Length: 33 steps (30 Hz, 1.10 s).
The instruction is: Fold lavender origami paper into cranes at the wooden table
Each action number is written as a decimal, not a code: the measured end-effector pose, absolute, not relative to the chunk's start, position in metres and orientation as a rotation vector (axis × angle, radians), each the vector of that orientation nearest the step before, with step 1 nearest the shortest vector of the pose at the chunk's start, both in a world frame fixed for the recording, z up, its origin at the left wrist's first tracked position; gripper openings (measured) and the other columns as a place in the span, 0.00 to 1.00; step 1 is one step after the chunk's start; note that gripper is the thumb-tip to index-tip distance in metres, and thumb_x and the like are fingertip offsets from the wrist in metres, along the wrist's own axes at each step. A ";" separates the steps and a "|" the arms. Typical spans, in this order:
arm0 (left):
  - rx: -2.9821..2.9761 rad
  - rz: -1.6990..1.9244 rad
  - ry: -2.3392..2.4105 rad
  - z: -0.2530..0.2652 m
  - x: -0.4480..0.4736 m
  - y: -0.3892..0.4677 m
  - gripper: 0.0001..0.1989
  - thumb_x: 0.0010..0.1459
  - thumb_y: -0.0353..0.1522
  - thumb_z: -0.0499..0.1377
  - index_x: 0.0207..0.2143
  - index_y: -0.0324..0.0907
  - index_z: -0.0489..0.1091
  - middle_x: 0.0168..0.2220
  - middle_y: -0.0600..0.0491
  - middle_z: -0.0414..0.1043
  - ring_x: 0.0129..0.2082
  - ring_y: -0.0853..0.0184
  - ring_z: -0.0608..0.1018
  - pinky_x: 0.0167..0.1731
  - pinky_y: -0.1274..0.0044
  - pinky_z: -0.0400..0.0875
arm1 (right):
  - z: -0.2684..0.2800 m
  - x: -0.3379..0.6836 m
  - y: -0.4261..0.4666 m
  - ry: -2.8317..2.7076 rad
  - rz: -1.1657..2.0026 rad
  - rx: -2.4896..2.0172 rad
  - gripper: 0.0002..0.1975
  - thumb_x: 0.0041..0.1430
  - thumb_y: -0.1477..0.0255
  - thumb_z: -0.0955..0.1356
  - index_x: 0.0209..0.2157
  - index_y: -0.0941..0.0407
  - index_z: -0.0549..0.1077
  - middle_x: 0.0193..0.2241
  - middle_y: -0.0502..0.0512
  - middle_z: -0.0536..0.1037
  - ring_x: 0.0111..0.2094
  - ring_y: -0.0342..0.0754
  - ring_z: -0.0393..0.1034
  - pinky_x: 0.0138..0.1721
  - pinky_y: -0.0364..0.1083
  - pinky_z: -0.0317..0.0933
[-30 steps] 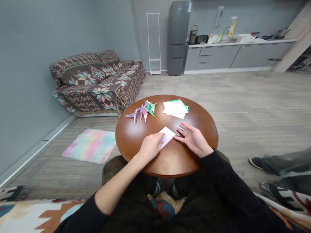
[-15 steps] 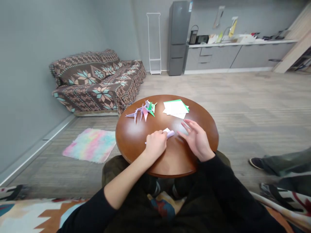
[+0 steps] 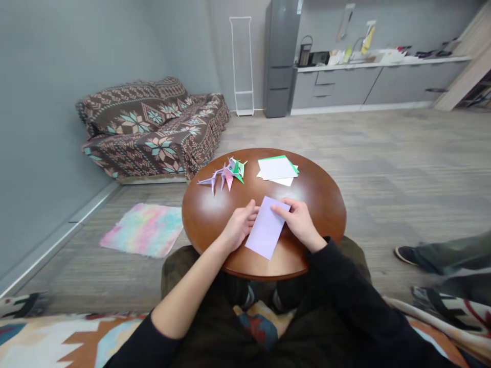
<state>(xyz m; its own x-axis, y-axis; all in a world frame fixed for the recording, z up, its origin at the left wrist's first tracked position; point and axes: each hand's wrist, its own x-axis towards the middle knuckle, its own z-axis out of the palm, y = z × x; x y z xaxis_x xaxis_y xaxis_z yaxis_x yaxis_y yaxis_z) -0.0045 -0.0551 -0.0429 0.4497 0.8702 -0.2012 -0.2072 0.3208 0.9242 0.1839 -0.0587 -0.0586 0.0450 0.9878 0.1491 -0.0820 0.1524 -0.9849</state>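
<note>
A lilac sheet of origami paper (image 3: 266, 232), in the shape of a long rectangle, is held tilted over the near half of the round table. My right hand (image 3: 302, 221) pinches its upper right edge, thumb on top and fingers underneath. On the other side, my left hand (image 3: 240, 225) is at the paper's left edge with its thumb raised and apart from the fingers. Whether those fingertips touch the paper is hard to see. Farther back lie folded paper cranes (image 3: 228, 174) in purple, pink and green, and a loose stack of square paper (image 3: 278, 168), white and green.
The round brown table (image 3: 207, 225) stands close before my knees. Beyond it are a covered sofa (image 3: 153, 128), a pastel rug (image 3: 143, 230), a grey fridge (image 3: 282, 61) and a kitchen counter (image 3: 368, 87). Another person's leg and shoe (image 3: 408, 255) show at the right.
The lilac paper was mostly hidden under my left hand and now shows as a rectangle. My right hand has closed on it; my left has moved off to its left edge.
</note>
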 end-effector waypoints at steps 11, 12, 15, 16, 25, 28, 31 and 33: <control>1.108 1.078 0.871 -0.061 0.004 -0.052 0.20 0.53 0.43 0.70 0.43 0.39 0.82 0.37 0.48 0.84 0.33 0.61 0.82 0.37 0.72 0.76 | -0.064 0.185 -0.065 -1.145 1.104 -1.045 0.17 0.51 0.58 0.77 0.22 0.56 0.77 0.21 0.49 0.76 0.24 0.45 0.67 0.30 0.46 0.63; 1.100 1.076 0.862 -0.062 0.003 -0.052 0.20 0.53 0.43 0.70 0.44 0.39 0.82 0.37 0.48 0.84 0.33 0.61 0.82 0.38 0.72 0.76 | -0.065 0.185 -0.065 -1.134 1.087 -1.045 0.16 0.51 0.59 0.77 0.21 0.56 0.77 0.20 0.49 0.75 0.24 0.45 0.67 0.30 0.45 0.63; 1.078 1.038 0.829 -0.063 0.002 -0.054 0.18 0.55 0.43 0.69 0.42 0.39 0.82 0.37 0.49 0.84 0.34 0.62 0.82 0.39 0.73 0.75 | -0.065 0.185 -0.064 -1.093 1.044 -1.046 0.17 0.50 0.60 0.78 0.20 0.56 0.76 0.19 0.48 0.74 0.23 0.44 0.65 0.29 0.44 0.62; 1.074 1.011 0.820 -0.062 0.001 -0.054 0.18 0.55 0.43 0.69 0.40 0.38 0.82 0.36 0.49 0.84 0.33 0.62 0.81 0.39 0.73 0.75 | -0.065 0.185 -0.064 -1.078 1.033 -1.047 0.18 0.49 0.59 0.78 0.19 0.56 0.75 0.19 0.48 0.73 0.23 0.43 0.65 0.28 0.44 0.62; 0.759 0.574 0.410 -0.046 -0.008 -0.061 0.25 0.61 0.42 0.63 0.56 0.35 0.74 0.53 0.34 0.78 0.51 0.47 0.81 0.53 0.59 0.73 | -0.064 0.182 -0.061 -0.987 1.047 -1.031 0.23 0.50 0.53 0.76 0.20 0.55 0.70 0.16 0.45 0.70 0.16 0.41 0.60 0.18 0.42 0.57; 0.790 0.582 0.332 -0.044 -0.008 -0.061 0.25 0.60 0.38 0.65 0.57 0.36 0.71 0.56 0.33 0.76 0.54 0.45 0.80 0.56 0.54 0.71 | -0.065 0.181 -0.059 -1.004 1.035 -1.034 0.23 0.51 0.54 0.76 0.19 0.55 0.67 0.15 0.45 0.68 0.16 0.39 0.58 0.17 0.41 0.53; 0.810 0.601 0.369 -0.046 -0.007 -0.061 0.24 0.58 0.35 0.68 0.55 0.38 0.71 0.55 0.34 0.76 0.52 0.46 0.81 0.55 0.52 0.72 | -0.065 0.181 -0.056 -1.040 0.999 -1.039 0.22 0.51 0.54 0.76 0.21 0.56 0.69 0.17 0.46 0.68 0.18 0.40 0.61 0.20 0.42 0.57; 0.826 0.636 0.418 -0.048 -0.005 -0.060 0.25 0.55 0.36 0.71 0.53 0.39 0.70 0.55 0.35 0.76 0.51 0.47 0.82 0.54 0.53 0.72 | -0.063 0.181 -0.057 -1.051 0.938 -1.046 0.19 0.51 0.55 0.76 0.29 0.56 0.73 0.24 0.48 0.73 0.23 0.43 0.66 0.24 0.42 0.62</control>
